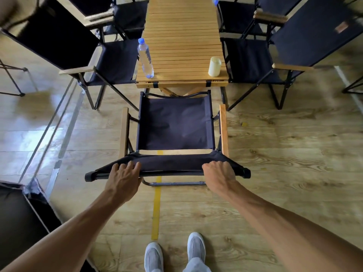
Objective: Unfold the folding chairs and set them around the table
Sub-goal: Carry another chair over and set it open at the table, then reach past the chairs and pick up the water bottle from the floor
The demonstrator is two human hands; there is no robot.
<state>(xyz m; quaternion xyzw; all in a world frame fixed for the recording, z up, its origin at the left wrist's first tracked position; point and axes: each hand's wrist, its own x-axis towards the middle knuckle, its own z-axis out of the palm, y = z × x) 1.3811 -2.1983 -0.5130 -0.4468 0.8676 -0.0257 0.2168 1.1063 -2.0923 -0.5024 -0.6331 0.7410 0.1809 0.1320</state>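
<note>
Item: unfolded black canvas folding chair with wooden armrests [173, 124], at near end of slatted wooden table [182, 36]. Left hand [123, 175], right hand [220, 173]: fingers curled over backrest top. You push evenly, square to table edge, legs flat.

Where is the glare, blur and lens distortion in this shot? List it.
Head view: window glare on the floor at left; fisheye bending splays the side chairs outward; corners blur; the chair held by left hand and right hand stays sharp.

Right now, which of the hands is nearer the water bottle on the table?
Left. The left hand grips the chair back below the water bottle; the right hand grips farther across.
</note>
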